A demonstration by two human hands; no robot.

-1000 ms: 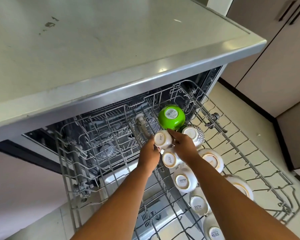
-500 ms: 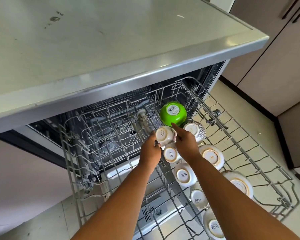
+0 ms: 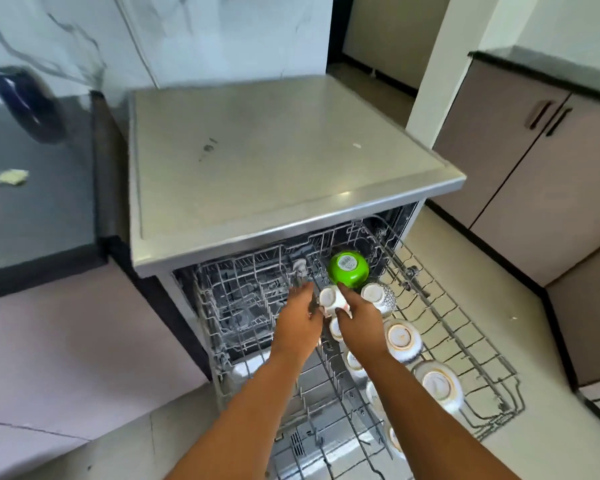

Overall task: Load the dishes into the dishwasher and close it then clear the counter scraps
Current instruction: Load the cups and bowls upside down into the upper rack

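The dishwasher's upper wire rack point(image 3: 465, 327) is pulled out under the steel top. A green bowl point(image 3: 347, 270) lies upside down at its back. Just in front of it, my right hand point(image 3: 357, 318) grips a small white cup point(image 3: 329, 298), bottom up, over the rack's middle row. My left hand point(image 3: 298, 322) is beside the cup on its left, fingers spread and holding nothing. More white cups point(image 3: 354, 362) stand upside down in a row under my right forearm. Gold-rimmed bowls point(image 3: 400, 337) sit upside down to the right.
The dishwasher's steel top point(image 3: 274, 157) carries small specks. On the dark counter at left lie pale scraps point(image 3: 9, 177) and a blurred dark blue vessel point(image 3: 28, 102). Brown cabinets point(image 3: 534, 161) stand to the right. The open door point(image 3: 326, 452) lies below the rack.
The view has pulled back and up, showing the counter and wall. My left hand has come off the cup and opened. My right hand still holds the cup near the green bowl.
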